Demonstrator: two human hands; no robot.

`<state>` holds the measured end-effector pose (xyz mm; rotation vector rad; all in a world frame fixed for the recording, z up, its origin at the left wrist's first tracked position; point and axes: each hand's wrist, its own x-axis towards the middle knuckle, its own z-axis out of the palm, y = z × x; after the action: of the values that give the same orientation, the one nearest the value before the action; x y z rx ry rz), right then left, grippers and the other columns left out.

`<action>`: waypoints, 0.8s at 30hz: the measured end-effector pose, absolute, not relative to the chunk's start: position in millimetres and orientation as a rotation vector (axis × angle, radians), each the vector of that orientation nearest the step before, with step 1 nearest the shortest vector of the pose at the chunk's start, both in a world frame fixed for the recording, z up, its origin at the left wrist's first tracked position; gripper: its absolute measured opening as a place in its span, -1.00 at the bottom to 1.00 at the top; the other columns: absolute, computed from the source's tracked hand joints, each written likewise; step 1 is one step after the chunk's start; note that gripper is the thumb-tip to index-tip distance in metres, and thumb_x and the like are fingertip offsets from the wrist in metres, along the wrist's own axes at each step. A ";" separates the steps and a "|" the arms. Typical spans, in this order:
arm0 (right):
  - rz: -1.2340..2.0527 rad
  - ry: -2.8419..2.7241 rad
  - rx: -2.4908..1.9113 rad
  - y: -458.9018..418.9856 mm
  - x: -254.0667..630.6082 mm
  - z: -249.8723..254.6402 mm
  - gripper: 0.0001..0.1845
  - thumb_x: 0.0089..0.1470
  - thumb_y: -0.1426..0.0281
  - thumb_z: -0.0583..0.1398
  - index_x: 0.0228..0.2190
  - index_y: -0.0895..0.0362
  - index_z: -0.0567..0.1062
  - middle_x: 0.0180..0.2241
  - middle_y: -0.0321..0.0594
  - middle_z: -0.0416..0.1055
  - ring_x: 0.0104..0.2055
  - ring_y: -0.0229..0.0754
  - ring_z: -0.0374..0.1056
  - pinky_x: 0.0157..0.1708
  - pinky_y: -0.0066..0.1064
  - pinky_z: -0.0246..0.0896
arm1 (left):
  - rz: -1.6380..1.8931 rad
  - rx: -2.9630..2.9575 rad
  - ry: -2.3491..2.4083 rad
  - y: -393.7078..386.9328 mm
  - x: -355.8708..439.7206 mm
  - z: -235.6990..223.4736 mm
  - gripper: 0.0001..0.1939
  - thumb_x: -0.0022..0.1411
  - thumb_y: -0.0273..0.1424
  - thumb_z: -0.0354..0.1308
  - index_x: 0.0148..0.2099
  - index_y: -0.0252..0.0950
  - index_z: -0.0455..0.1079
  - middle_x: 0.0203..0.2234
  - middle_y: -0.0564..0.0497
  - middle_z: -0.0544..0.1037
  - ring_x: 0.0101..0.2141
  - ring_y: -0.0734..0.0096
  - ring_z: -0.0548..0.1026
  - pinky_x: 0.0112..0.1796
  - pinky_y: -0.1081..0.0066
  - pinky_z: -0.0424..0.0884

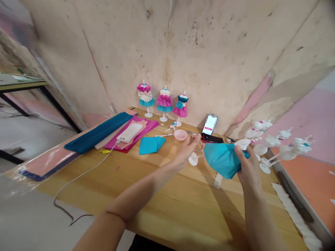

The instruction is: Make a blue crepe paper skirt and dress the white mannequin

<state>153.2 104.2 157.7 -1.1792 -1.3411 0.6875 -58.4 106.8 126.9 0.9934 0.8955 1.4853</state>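
Observation:
My right hand [250,167] is closed around the upper part of a small white dress form [242,143], tipped on its side. Its turquoise crepe-paper skirt [222,160] flares to the left, and the round white base [193,159] shows beyond the hem. My left hand [187,150] reaches over the table with fingers stretched out, apart from the skirt, and I see nothing held in it. Just beyond its fingertips lies a ring-shaped item I cannot make out. A pink bowl [180,135] with small pale bits stands behind that hand.
Three dressed forms [164,101] stand along the wall; several bare white ones [282,143] stand at right. Folded turquoise paper [151,145], coloured sheets [99,132] and a cabled white power bank [130,133] lie left. A lit phone [208,127] leans at the back.

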 end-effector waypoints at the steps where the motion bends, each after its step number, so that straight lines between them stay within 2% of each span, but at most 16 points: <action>1: 0.648 -1.309 -1.176 106.1 157.4 159.0 -0.55 0.01 0.06 0.24 -0.16 0.08 0.43 -0.28 -0.24 0.43 -0.30 -0.18 0.32 -0.33 -0.37 0.24 | 1.403 0.948 0.877 109.7 -58.0 123.3 -0.51 0.15 0.07 0.12 -0.24 -0.29 0.41 -0.31 -0.02 0.47 -0.24 0.42 0.42 -0.17 0.40 0.31; 4: 0.529 -1.312 -1.222 109.4 164.8 160.7 -0.53 -0.02 0.03 0.25 -0.19 0.11 0.43 -0.34 -0.24 0.41 -0.33 -0.18 0.30 -0.35 -0.36 0.22 | 1.066 0.849 0.751 113.6 -51.2 112.1 -0.41 0.09 0.15 0.10 -0.24 -0.33 0.43 -0.34 -0.06 0.49 -0.30 0.40 0.43 -0.29 0.43 0.28; 7: 0.445 -1.412 -1.276 108.0 162.9 159.4 -0.53 -0.02 0.03 0.24 -0.21 0.13 0.45 -0.35 -0.22 0.41 -0.32 -0.16 0.28 -0.34 -0.34 0.21 | 0.909 0.717 0.621 111.9 -41.6 103.6 -0.43 0.06 0.13 0.15 -0.17 -0.29 0.45 -0.26 -0.09 0.53 -0.24 0.36 0.47 -0.24 0.41 0.30; 10: 0.403 -1.499 -1.331 104.3 156.3 157.8 -0.54 -0.01 0.05 0.24 -0.19 0.12 0.48 -0.35 -0.22 0.42 -0.32 -0.16 0.28 -0.29 -0.31 0.19 | 0.902 0.526 0.554 111.8 -36.3 98.9 -0.55 0.04 -0.02 0.29 -0.16 -0.26 0.45 -0.26 -0.05 0.54 -0.26 0.40 0.47 -0.20 0.39 0.33; 13: 0.366 -1.526 -1.387 100.8 151.3 158.1 -0.54 -0.01 0.06 0.26 -0.18 0.11 0.49 -0.37 -0.23 0.42 -0.34 -0.15 0.28 -0.27 -0.29 0.19 | 0.968 0.464 0.579 114.5 -36.6 96.8 -0.65 -0.03 -0.21 0.40 -0.23 -0.28 0.45 -0.35 0.01 0.53 -0.33 0.48 0.46 -0.24 0.43 0.32; 17: 0.358 -1.513 -1.374 98.0 149.2 160.0 -0.53 -0.01 0.07 0.26 -0.15 0.11 0.49 -0.39 -0.22 0.41 -0.35 -0.14 0.28 -0.28 -0.28 0.20 | 1.057 0.482 0.623 117.3 -39.2 96.4 -0.63 -0.13 -0.27 0.46 -0.32 -0.30 0.42 -0.46 0.07 0.49 -0.41 0.53 0.43 -0.30 0.45 0.29; 19: 0.351 -1.516 -1.368 97.7 149.0 160.4 -0.53 0.00 0.07 0.26 -0.14 0.11 0.48 -0.38 -0.22 0.41 -0.34 -0.14 0.28 -0.27 -0.28 0.20 | 1.064 0.481 0.619 117.3 -39.2 97.1 -0.63 -0.12 -0.24 0.45 -0.31 -0.29 0.42 -0.45 0.06 0.50 -0.41 0.52 0.43 -0.29 0.45 0.30; 23: 0.344 -1.503 -1.383 99.8 150.5 158.6 -0.53 0.01 0.06 0.24 -0.14 0.11 0.48 -0.35 -0.22 0.41 -0.31 -0.14 0.28 -0.25 -0.27 0.19 | 0.960 0.443 0.523 112.9 -34.3 98.5 -0.53 0.04 0.04 0.25 -0.21 -0.26 0.45 -0.31 -0.04 0.55 -0.29 0.39 0.49 -0.21 0.36 0.37; 24: 0.345 -1.497 -1.380 100.9 151.5 157.7 -0.53 0.01 0.06 0.23 -0.14 0.12 0.47 -0.34 -0.21 0.41 -0.31 -0.14 0.28 -0.24 -0.27 0.19 | 0.922 0.443 0.492 110.9 -32.2 98.3 -0.51 0.05 0.06 0.23 -0.19 -0.26 0.45 -0.26 -0.07 0.55 -0.26 0.35 0.50 -0.18 0.33 0.38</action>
<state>151.5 100.9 157.7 -1.3796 -1.4966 0.3452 -32.2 110.9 98.3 0.4425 0.4921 0.9220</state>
